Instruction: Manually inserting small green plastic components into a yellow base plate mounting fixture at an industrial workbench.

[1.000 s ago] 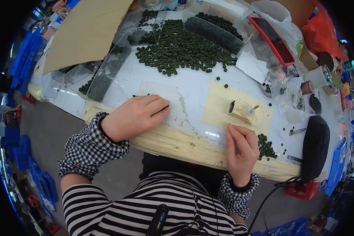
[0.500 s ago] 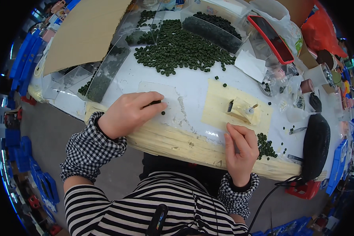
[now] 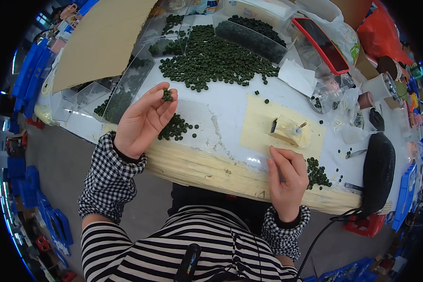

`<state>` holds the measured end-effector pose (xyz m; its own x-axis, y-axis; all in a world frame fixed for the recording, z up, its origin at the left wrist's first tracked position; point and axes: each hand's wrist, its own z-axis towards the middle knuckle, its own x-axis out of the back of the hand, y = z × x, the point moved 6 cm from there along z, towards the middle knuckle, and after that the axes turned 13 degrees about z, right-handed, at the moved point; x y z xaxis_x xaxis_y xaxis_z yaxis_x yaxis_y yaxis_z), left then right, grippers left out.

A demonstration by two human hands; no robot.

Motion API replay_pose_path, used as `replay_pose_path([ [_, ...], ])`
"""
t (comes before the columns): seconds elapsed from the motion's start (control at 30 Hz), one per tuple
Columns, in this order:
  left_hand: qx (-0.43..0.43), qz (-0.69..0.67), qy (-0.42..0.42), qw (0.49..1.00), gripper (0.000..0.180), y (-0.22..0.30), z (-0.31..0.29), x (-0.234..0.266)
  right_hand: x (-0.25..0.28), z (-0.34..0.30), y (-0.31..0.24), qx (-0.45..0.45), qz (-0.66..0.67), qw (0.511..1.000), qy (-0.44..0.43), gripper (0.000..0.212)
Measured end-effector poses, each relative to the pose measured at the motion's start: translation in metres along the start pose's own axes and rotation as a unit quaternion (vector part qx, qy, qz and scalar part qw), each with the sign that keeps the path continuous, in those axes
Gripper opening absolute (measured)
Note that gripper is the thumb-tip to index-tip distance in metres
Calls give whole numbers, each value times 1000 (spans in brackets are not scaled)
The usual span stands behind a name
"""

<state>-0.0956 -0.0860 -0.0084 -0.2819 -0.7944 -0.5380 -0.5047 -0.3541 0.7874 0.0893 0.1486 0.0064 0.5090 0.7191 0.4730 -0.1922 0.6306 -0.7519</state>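
Pinching green discs (image 3: 167, 96) in a curled grip, the left hand (image 3: 144, 120), nearest the loose pile (image 3: 175, 129) at its four o'clock, is holding them at ten o'clock from the half-curled right hand (image 3: 289, 181), whose contents are unclear.

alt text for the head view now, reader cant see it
A person's left hand holds a few small dark green discs above a white worktable. The loosely curled right hand is near a yellow block; a large heap of similar discs lies farther back.

Workshop; sm. parts heap (image 3: 216, 61); blue crates (image 3: 29, 60)
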Motion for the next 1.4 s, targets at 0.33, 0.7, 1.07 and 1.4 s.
replay_pose_path([
  [0.33, 60, -158, -105, 980, 21, -24, 6, -10, 0, 0, -1, 2, 1, 1000, -1, 25],
  [0.7, 117, -65, -126, 983, 44, -50, -18, -81, 4, 0, -4, 16, 12, 999, 31, 26],
  [1.07, 241, -34, -193, 951, 46, -100, -45, -114, -6, 8, -44, 109, -45, 993, -31, 30],
  [1.4, 253, 2, -220, 942, 35, -110, -48, -123, 3, -2, -43, 81, -34, 996, -16, 31],
])
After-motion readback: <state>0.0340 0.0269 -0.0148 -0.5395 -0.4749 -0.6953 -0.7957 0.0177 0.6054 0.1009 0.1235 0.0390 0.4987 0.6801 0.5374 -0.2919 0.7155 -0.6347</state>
